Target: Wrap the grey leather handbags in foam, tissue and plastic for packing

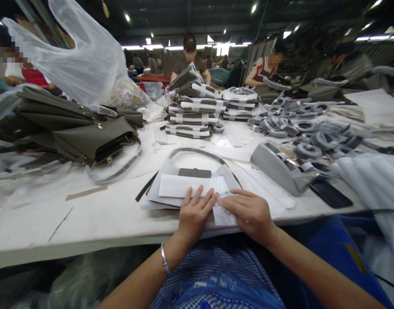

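In front of me a dark grey-green handbag (195, 172) lies on its side under pale wrapping sheet, its handle (197, 150) arching toward the far side. Across it rests a folded white foam strip (174, 186). My left hand (195, 212) lies on the strip's near right part, fingers spread and flat. Close beside it, my right hand (253, 213) has its fingertips together on a translucent piece of tape or film (225, 216) at the bag's near right edge. Part of its thumb is hidden.
Right of the bag stands a grey tape dispenser (277, 167), beside a dark phone (331, 193) and many wrapped handle coils (313, 137). Wrapped bags are stacked (193, 118) beyond. Unwrapped bags (87, 128) are piled left, under clear plastic (97, 64). Co-workers are across the table.
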A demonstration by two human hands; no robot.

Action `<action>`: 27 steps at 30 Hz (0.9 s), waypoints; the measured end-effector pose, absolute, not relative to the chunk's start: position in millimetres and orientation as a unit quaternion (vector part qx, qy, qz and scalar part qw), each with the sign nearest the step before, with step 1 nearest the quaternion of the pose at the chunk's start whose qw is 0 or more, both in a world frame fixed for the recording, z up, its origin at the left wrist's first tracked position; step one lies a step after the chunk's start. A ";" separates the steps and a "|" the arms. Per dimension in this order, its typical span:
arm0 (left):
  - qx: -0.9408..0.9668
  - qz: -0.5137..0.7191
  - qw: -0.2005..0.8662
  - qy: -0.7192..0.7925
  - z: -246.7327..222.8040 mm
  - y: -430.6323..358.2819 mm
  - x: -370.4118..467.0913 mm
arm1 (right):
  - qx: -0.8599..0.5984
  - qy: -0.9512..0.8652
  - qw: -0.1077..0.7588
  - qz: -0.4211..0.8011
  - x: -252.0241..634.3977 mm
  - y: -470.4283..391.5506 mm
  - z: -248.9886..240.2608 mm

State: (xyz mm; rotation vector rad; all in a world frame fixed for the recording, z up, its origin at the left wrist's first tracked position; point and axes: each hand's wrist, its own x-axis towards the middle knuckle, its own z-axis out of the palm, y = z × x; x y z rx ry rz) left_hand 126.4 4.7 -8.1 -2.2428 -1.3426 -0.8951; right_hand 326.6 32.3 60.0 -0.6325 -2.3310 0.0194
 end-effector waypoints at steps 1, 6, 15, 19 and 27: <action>-0.797 -0.325 0.187 -0.474 -8.2 5.0 126.4 | -0.261 -0.901 0.346 0.009 325.1 41.1 60.4; -0.791 -0.350 0.174 -0.470 -8.6 7.3 127.4 | -0.356 -0.886 0.295 0.036 317.7 69.1 53.5; -0.797 -0.361 0.172 -0.452 -9.9 10.8 125.2 | -0.444 -0.845 0.222 0.198 309.0 103.5 50.1; -0.803 -0.358 0.130 -0.458 0.2 8.5 124.0 | -0.472 -0.830 0.167 0.246 304.2 118.4 54.8; -0.827 -0.292 0.108 -0.468 22.3 -0.9 129.5 | -0.492 -0.816 0.177 0.245 294.7 133.1 54.3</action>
